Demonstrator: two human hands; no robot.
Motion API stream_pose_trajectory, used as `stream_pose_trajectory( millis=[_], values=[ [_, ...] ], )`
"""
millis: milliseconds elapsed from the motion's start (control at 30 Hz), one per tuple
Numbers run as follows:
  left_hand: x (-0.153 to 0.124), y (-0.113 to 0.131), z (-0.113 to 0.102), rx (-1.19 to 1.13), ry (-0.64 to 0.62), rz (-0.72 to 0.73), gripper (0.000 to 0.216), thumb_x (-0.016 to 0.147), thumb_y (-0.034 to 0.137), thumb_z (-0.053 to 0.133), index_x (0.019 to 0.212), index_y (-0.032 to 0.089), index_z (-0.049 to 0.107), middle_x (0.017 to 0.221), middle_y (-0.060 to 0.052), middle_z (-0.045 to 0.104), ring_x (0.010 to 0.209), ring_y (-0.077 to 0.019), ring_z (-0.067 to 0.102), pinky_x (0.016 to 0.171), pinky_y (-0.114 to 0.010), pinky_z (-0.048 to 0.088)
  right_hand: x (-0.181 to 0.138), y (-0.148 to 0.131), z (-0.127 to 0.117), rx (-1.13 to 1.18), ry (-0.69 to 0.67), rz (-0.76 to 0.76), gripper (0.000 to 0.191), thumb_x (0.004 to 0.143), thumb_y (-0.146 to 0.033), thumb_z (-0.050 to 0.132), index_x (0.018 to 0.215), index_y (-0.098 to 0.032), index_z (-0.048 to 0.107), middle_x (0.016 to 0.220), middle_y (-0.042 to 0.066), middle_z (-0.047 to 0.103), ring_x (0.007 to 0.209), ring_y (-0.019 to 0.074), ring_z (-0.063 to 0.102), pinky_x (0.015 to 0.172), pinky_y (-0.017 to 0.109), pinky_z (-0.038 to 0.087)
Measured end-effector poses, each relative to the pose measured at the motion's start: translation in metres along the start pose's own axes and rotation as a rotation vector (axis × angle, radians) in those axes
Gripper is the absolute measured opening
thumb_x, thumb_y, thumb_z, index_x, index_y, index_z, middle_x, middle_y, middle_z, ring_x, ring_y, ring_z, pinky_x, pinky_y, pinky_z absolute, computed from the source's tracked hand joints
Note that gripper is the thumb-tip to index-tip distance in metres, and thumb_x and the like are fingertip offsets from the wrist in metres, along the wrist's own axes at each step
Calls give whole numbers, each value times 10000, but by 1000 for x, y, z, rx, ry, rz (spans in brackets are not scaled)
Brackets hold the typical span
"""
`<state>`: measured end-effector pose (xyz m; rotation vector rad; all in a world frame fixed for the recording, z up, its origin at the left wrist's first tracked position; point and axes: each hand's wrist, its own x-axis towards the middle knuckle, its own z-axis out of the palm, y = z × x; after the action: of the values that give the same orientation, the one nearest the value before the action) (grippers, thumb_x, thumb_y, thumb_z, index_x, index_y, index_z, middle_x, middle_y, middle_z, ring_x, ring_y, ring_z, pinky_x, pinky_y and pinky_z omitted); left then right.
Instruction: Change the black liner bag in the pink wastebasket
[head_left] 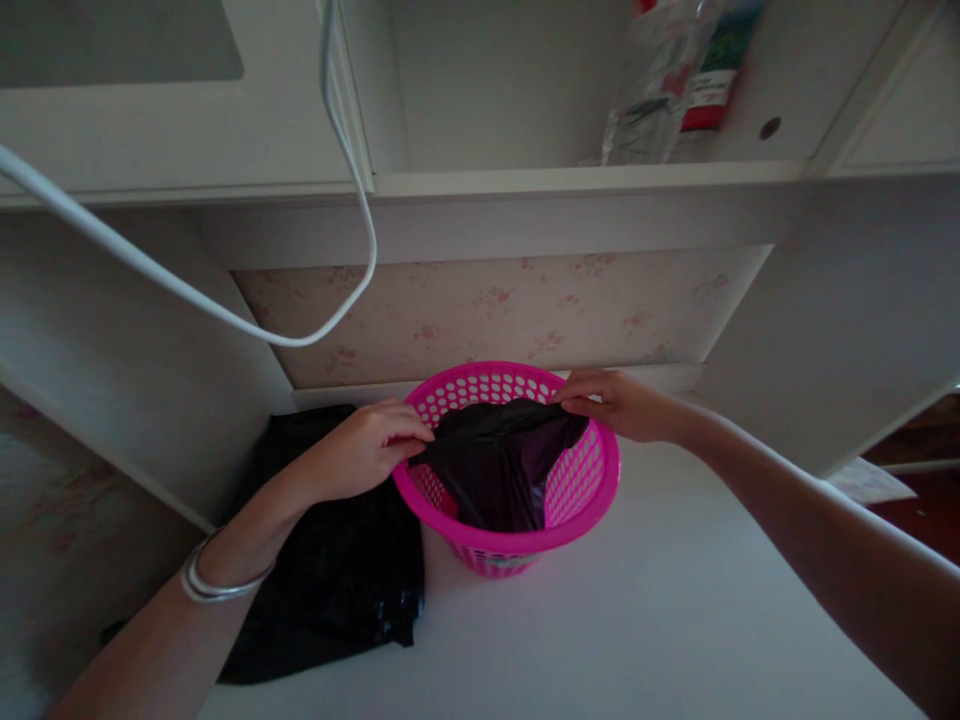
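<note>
A pink plastic basket (pixel 506 541) with a perforated wall stands upright on the white surface. Inside it hangs a thin black plastic bag (pixel 495 470), its upper edge stretched between my two hands. My left hand (pixel 379 440) pinches the bag's edge at the basket's left rim. At the right rim, my right hand (pixel 619 403) pinches the opposite end between thumb and fingers. Part of the basket's inner wall shows around the bag. Another black plastic bag (pixel 337 580) lies on the surface left of the basket, partly behind my left forearm.
A white cable (pixel 300 342) loops down at the upper left. Above the basket is a shelf (pixel 510 183) holding a clear plastic bottle (pixel 652 95) and a bottle with a red and green label (pixel 712 85). Flowered wallpaper (pixel 487 310) covers the back; white panels flank both sides.
</note>
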<state>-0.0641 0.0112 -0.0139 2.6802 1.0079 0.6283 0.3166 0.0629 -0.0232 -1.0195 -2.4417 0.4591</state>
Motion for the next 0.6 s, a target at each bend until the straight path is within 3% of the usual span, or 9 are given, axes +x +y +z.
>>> stream_pose_trajectory(
  millis=[133, 267, 333, 400, 500, 600],
  values=[
    [-11, 1, -9, -201, 31, -77, 122, 930, 207, 653, 979, 218, 765, 1058, -26, 774, 1009, -190, 717, 943, -318, 530, -4, -2, 2, -32, 86, 71, 404, 991, -489, 496, 1064, -199, 766, 1027, 115, 761, 953, 251, 703, 885, 405, 538],
    [-6, 33, -4, -211, 79, -129, 315, 925, 353, 706, 1212, 224, 720, 1230, -57, 757, 1138, -240, 700, 999, -370, 514, 3, -33, 8, -36, 62, -94, 474, 945, -498, 648, 1344, -243, 668, 1268, 113, 729, 1144, 260, 678, 1003, 408, 518],
    [2, 49, 6, -89, 80, -109, 367, 901, 388, 755, 1218, 204, 727, 1186, -80, 773, 1094, -274, 712, 979, -410, 514, 8, -44, 12, -113, 11, -189, 381, 941, -412, 677, 1284, -250, 716, 1181, 103, 765, 1061, 255, 697, 977, 415, 515],
    [7, 57, 14, 17, 58, -45, 229, 913, 292, 755, 1120, 194, 772, 1028, -71, 796, 969, -263, 727, 926, -411, 513, 13, -47, 15, -136, -7, -223, 260, 966, -339, 623, 1152, -247, 781, 1049, 83, 792, 967, 239, 708, 940, 407, 510],
    [5, 48, 13, -65, 42, 82, 159, 955, 125, 659, 956, 198, 799, 855, -39, 767, 840, -202, 706, 839, -348, 512, 14, -36, 12, -17, 86, -53, 289, 962, -392, 576, 1064, -246, 804, 956, 53, 791, 879, 217, 705, 843, 360, 521],
    [-10, 24, -4, -285, 40, 97, 139, 963, 164, 656, 923, 210, 781, 889, -38, 756, 901, -198, 702, 855, -326, 531, 10, -15, 4, 204, 233, 224, 389, 890, -564, 607, 959, -224, 783, 853, 42, 761, 785, 209, 677, 757, 346, 531]
  ],
)
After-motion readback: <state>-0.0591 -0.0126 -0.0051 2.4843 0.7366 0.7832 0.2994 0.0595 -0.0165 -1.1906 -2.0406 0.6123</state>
